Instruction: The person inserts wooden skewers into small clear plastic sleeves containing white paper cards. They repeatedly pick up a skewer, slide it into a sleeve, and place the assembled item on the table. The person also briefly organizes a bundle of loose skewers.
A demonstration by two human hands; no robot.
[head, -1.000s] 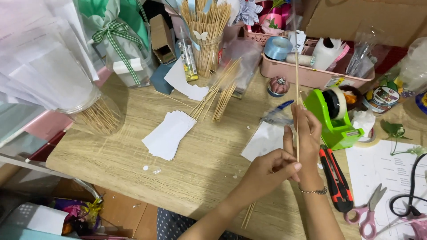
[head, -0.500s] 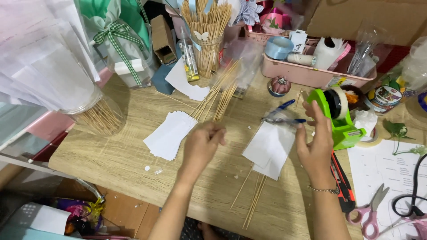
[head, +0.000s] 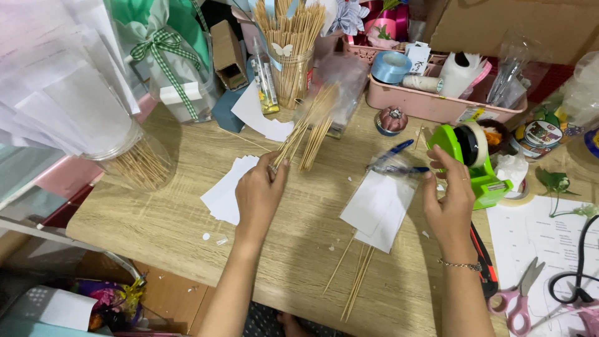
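The bundle of wooden skewers (head: 310, 128) lay slanted on the table (head: 162, 206), its upper ends blurred against a clear bag. The left hand (head: 259, 193) pinched the lower ends of a few sticks, fingers closed. The right hand (head: 448, 200) hovered palm-down beside the green tape dispenser (head: 477, 159), fingers curled and loosely open, gripping nothing clearly visible. White paper sheets (head: 377, 209) lay between the hands.
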